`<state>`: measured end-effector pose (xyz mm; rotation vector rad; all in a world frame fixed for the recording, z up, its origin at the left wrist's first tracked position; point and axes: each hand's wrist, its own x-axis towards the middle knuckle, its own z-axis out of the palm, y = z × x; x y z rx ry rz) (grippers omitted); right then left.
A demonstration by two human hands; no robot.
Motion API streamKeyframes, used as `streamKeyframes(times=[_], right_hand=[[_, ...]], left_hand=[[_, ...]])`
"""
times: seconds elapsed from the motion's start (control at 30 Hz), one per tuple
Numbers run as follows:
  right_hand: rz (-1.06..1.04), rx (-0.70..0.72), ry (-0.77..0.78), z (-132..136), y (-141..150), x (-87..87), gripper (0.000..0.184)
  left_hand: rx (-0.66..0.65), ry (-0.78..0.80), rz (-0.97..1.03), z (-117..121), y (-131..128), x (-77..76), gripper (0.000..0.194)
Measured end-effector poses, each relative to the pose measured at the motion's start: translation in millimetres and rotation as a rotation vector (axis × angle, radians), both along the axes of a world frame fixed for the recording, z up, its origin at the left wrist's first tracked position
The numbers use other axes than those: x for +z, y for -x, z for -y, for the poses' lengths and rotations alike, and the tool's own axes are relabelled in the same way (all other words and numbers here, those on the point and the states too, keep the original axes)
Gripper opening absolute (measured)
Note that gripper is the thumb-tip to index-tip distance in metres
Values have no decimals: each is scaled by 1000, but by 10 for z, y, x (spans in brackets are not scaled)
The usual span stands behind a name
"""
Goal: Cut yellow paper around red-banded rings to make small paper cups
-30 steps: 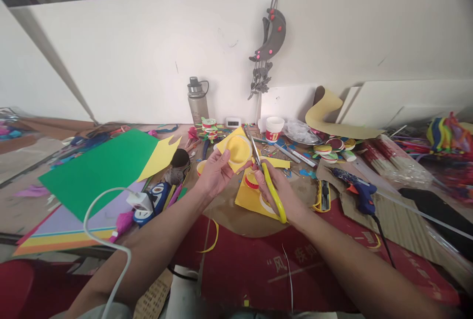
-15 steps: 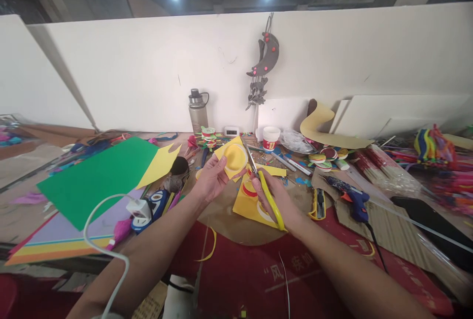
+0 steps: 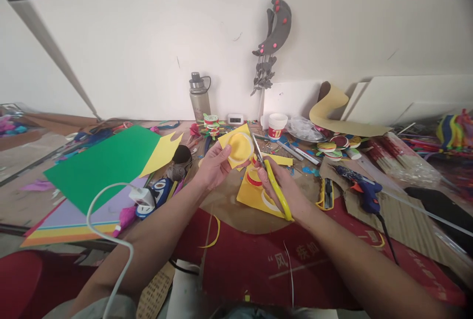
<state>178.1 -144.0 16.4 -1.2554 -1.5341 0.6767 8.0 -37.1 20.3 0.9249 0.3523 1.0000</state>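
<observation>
Left grip (image 3: 215, 166) pinches a yellow piece (image 3: 238, 146), holding it just left of the right grip (image 3: 290, 188), which is wrapped around yellow-handled scissors (image 3: 277, 191), blades at the piece's right edge. Partly beneath the right grip lies a yellow sheet (image 3: 248, 196); a box cutter (image 3: 326, 193) lies to its right, a glue gun (image 3: 365, 191) farther right.

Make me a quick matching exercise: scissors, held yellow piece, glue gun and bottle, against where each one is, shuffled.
1. Scissors
2. Held yellow piece
3. Glue gun
4. Bottle

A. Upright before the white partition
B. In the left hand's grip
C. On the cardboard
D. In the right hand's grip

Pairs: 1-D, 2-B, 3-C, 4-A
</observation>
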Motion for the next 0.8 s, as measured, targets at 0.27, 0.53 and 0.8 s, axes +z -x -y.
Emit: streamKeyframes(times=[0.27, 0.53, 0.8], right_hand=[[55, -38, -9, 18, -10, 28, 47], [34, -28, 8, 23, 0, -23, 45], [-6, 17, 55, 15, -12, -45, 41]], left_hand=[[5, 7, 10, -31, 26, 2, 39], [0, -32, 19, -15, 20, 57, 37], [79, -6, 7, -61, 36, 43, 37]])
